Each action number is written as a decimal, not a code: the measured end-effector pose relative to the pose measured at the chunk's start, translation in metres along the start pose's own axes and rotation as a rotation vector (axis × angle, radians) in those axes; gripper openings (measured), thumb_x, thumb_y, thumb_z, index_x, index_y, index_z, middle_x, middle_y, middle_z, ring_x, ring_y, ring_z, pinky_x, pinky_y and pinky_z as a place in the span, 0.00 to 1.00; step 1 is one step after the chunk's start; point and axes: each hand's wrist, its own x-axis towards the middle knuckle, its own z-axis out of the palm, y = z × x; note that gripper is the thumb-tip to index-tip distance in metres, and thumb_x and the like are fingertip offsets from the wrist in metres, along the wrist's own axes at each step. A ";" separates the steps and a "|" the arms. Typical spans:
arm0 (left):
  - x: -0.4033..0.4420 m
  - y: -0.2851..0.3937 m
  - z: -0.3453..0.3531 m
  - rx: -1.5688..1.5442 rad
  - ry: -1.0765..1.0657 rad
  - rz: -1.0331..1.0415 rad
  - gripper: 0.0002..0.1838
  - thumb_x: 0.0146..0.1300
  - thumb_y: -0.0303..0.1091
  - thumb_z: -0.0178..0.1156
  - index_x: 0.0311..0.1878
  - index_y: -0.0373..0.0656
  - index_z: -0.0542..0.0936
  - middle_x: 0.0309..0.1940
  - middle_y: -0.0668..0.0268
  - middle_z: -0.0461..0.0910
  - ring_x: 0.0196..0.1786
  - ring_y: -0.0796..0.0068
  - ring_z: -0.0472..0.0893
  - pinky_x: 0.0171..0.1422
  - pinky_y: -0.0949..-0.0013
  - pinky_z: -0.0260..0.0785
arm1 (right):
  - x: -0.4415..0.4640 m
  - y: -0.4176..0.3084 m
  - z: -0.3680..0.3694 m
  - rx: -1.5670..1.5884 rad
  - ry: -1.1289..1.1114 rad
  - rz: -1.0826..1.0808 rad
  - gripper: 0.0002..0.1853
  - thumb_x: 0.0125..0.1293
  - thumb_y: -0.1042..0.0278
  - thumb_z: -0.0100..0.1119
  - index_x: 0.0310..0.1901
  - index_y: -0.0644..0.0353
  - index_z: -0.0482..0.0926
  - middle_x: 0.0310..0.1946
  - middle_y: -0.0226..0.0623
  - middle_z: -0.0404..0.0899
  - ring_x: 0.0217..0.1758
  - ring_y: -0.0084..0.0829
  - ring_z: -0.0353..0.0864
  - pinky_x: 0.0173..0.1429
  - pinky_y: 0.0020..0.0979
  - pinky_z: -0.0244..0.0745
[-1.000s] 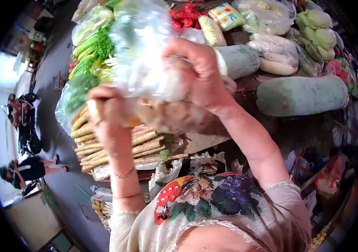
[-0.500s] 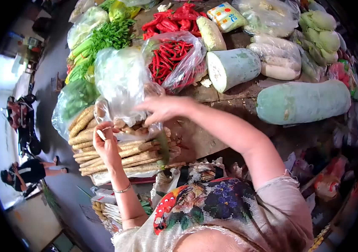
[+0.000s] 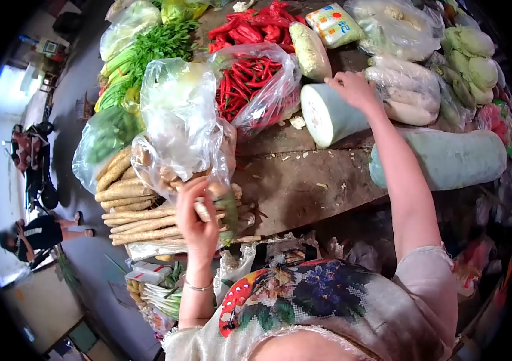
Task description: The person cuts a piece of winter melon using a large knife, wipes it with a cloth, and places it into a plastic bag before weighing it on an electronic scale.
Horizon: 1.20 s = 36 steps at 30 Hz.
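Observation:
My left hand (image 3: 196, 219) is closed on a small whitish piece (image 3: 203, 210), too small to name surely. It is above long brown yams (image 3: 141, 225), beside a clear plastic bag (image 3: 177, 120) with brownish lumps in its lower part. A green, blurred long vegetable (image 3: 229, 213) lies just right of the hand. My right hand (image 3: 352, 89) reaches far over the cut winter melon (image 3: 331, 114), fingers stretched out and nothing seen in them; whether it touches the rind I cannot tell. A napa cabbage (image 3: 310, 51) lies by its fingertips, and bagged white radishes (image 3: 409, 90) are to its right.
Red chillies fill an open bag (image 3: 250, 81), with larger red peppers (image 3: 250, 30) behind. Celery (image 3: 147, 54) lies at the left. A whole winter melon (image 3: 442, 157) is at the right on the wooden table (image 3: 292, 192). A person (image 3: 36, 237) stands off left near a motorbike (image 3: 27, 150).
My right hand has swung from beside the clear bag out to the right, over the cut winter melon. My left hand has shifted right and slightly down, still closed on the whitish piece.

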 end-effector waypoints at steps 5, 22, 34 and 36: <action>0.024 0.024 0.064 -0.283 -0.229 -0.097 0.14 0.63 0.20 0.58 0.52 0.38 0.79 0.40 0.65 0.79 0.38 0.78 0.76 0.44 0.75 0.68 | -0.030 0.070 -0.014 0.028 -0.015 -0.153 0.28 0.67 0.36 0.50 0.53 0.52 0.81 0.50 0.41 0.80 0.57 0.46 0.76 0.68 0.49 0.63; 0.042 0.008 0.138 -0.444 -0.432 -0.203 0.26 0.65 0.27 0.62 0.67 0.37 0.71 0.67 0.58 0.69 0.70 0.66 0.66 0.71 0.65 0.61 | -0.078 0.033 0.012 0.138 -0.159 0.044 0.37 0.66 0.27 0.44 0.42 0.60 0.81 0.30 0.40 0.81 0.35 0.38 0.82 0.50 0.45 0.76; 0.031 0.016 0.084 0.013 -0.799 -0.016 0.27 0.46 0.24 0.74 0.53 0.36 0.79 0.42 0.61 0.80 0.30 0.77 0.72 0.35 0.72 0.67 | -0.211 0.008 0.040 0.132 -0.004 -0.064 0.46 0.64 0.29 0.50 0.69 0.64 0.62 0.39 0.53 0.78 0.40 0.43 0.78 0.43 0.44 0.70; 0.019 0.020 0.089 -0.045 -0.802 0.081 0.28 0.43 0.24 0.75 0.51 0.35 0.79 0.43 0.60 0.80 0.26 0.77 0.69 0.33 0.72 0.66 | -0.230 0.011 0.046 0.179 0.000 -0.045 0.45 0.65 0.30 0.52 0.69 0.61 0.61 0.42 0.56 0.76 0.40 0.47 0.77 0.43 0.44 0.70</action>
